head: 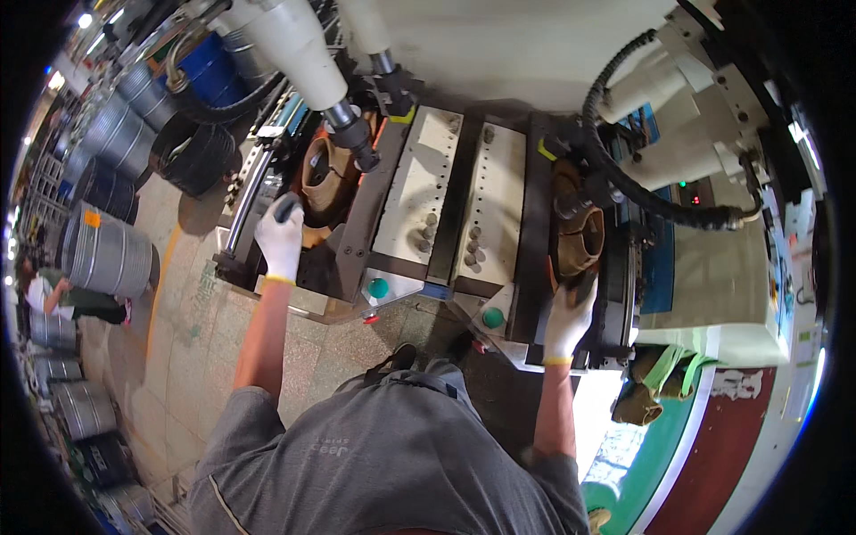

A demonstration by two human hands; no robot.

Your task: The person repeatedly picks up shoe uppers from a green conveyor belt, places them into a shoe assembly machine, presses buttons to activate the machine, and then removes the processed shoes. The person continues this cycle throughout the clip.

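My left hand (277, 237), in a white glove with a dark patch at the fingers, is beside the left machine station. Just right of it a tan shoe upper (326, 175) sits in the station, its opening facing up, below a dark press head (358, 144). At the right station, my right hand (568, 321), gloved alike, is at the near end of a second tan shoe upper (580, 244). Another press head (572, 200) partly covers that shoe. The fingers of both hands are partly hidden, so their grip is unclear.
Between the stations lie two pale metal plates (418, 194) with pegs. Green buttons (378, 288) and a red button (371, 319) are at the front edge. A black hose (595, 134) arches at right. Metal drums (107, 251) and a person (73, 297) are at left. More shoe uppers (638, 404) lie at right.
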